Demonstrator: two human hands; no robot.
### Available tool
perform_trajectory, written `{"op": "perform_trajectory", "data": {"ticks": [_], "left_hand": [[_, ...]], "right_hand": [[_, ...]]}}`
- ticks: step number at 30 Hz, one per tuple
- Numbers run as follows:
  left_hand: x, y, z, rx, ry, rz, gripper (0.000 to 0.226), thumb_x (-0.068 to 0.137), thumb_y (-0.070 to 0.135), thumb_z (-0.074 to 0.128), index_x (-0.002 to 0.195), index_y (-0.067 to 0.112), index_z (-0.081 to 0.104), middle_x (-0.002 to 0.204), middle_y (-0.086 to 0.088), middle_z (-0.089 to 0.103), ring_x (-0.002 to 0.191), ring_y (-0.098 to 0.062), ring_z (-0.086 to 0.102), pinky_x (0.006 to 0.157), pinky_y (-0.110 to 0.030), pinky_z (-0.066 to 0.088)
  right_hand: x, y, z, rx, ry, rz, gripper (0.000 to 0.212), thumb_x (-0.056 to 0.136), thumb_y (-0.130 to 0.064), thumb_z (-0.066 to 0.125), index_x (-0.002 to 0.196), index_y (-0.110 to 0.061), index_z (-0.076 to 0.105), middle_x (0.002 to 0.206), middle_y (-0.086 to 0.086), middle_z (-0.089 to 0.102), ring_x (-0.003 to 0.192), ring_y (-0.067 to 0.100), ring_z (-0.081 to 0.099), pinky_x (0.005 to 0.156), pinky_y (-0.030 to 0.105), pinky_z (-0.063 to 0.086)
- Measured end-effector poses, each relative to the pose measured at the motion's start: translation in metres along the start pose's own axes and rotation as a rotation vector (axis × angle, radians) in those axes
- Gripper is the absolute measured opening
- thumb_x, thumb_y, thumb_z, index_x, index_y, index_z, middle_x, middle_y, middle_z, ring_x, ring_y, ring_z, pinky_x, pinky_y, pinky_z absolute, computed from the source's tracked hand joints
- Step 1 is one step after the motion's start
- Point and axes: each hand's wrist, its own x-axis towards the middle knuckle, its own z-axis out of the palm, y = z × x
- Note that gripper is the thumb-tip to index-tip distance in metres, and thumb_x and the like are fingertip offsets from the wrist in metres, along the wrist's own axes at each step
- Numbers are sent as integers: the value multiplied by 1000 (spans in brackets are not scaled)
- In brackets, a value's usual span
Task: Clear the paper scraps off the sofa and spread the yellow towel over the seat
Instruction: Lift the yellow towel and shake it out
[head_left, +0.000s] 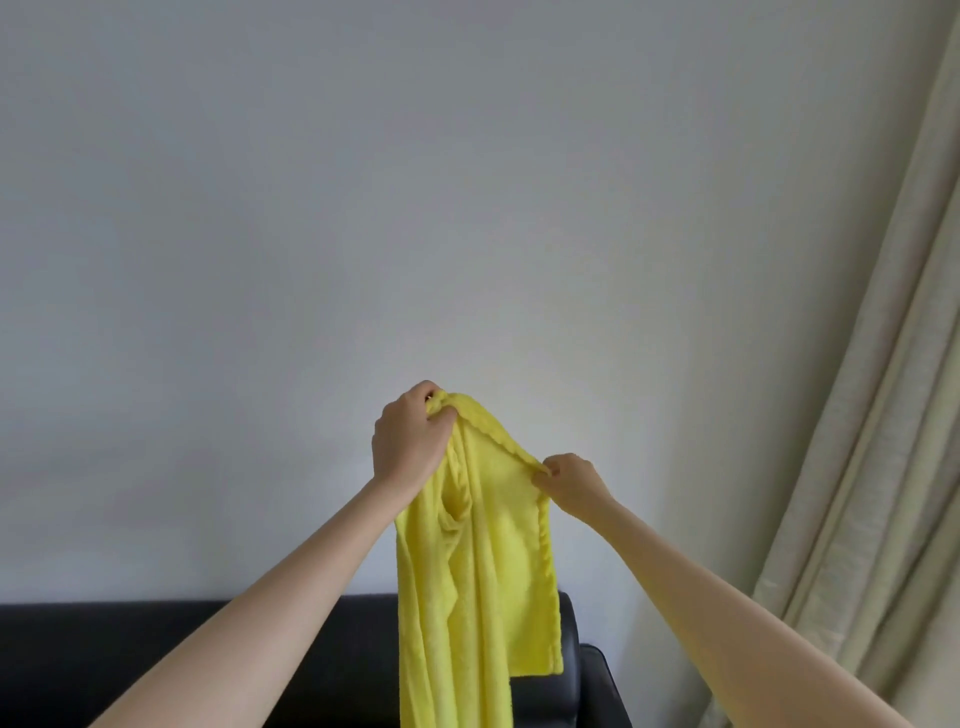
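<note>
View: head, single wide-angle camera worn on the person's head. Facing: forward, nearly level, toward the plain wall. Range: near; both forearms enter from 6 o'clock. Framing: sofa back along the bottom edge, curtain at 3 o'clock. Shared coverage: none, one view only.

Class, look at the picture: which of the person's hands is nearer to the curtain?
The right hand. It pinches the yellow towel on the side toward the curtain; the left hand grips the towel's top, farther away.
</note>
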Motion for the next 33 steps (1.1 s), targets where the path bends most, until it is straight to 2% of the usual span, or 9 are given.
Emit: {"op": "perform_trajectory", "data": {"ticks": [5, 8, 11, 14, 18, 22, 25, 31, 33], "left_hand": [[12, -5, -5, -6, 29, -111, 5, 83, 28, 55, 84, 23, 57, 72, 5, 59, 74, -23, 55, 59, -29, 33], [22, -18, -10, -3, 44, -225, 7, 84, 27, 56, 84, 20, 55, 78, 2, 57, 78, -25, 52, 67, -29, 33], [28, -32, -13, -8, 66, -309, 7, 86, 25, 55, 88, 18, 56, 83, -1, 58, 80, -27, 52, 68, -31, 34], [31, -42, -15, 3, 90, -336, 12, 87, 22, 52, 94, 15, 59, 89, -4, 60, 83, -29, 53, 70, -32, 37], [37, -58, -25, 3, 160, -406, 17, 89, 21, 49, 101, 12, 59, 98, -9, 63, 92, -34, 57, 73, -36, 41], [41, -80, -39, 12, 224, -478, 23, 90, 20, 46, 107, 10, 58, 110, -15, 63, 101, -38, 58, 85, -42, 44], [37, -91, -43, 34, 207, -508, 27, 91, 23, 48, 111, 9, 58, 113, -16, 63, 104, -39, 57, 88, -43, 44], [20, -86, -38, 185, -687, -688, 53, 79, 12, 74, 124, -8, 53, 124, -24, 59, 112, -36, 60, 96, -42, 49], [16, -84, -33, 256, -614, -575, 43, 79, 5, 70, 119, -6, 58, 121, -24, 61, 111, -34, 60, 91, -37, 49]], "right_hand": [[-9, -4, 1, 730, -136, -26, 29, 91, -12, 40, 63, -17, 34, 64, -2, 30, 63, 15, 32, 60, 26, 33], [-14, -5, -6, 824, -63, -55, 35, 94, -28, 49, 61, -20, 40, 59, -6, 36, 58, 12, 35, 54, 24, 26], [-20, -4, -14, 774, -215, -153, 33, 81, -49, 69, 81, -18, 58, 74, -7, 65, 67, 8, 60, 60, 19, 43], [-24, -2, -10, 482, -383, -195, 34, 71, -39, 81, 97, -22, 65, 94, -3, 71, 85, 13, 68, 74, 22, 50], [-28, 19, 1, 204, -485, -95, 41, 75, -36, 78, 109, -16, 68, 105, 1, 71, 102, 19, 66, 91, 29, 51], [-39, 47, 6, 34, -609, 35, 31, 83, -46, 68, 100, -20, 64, 84, -1, 58, 85, 21, 53, 73, 23, 44], [-44, 56, 8, 196, -558, 129, 47, 91, -44, 59, 127, -15, 55, 123, -2, 58, 116, 18, 54, 98, 29, 43], [-40, 33, -2, 223, -381, 323, 53, 96, -47, 45, 133, -9, 48, 133, 10, 53, 119, 27, 54, 100, 36, 45], [-34, 23, -6, 386, -379, 514, 51, 95, -38, 53, 131, -3, 45, 132, 14, 52, 116, 27, 53, 97, 35, 45]]}}
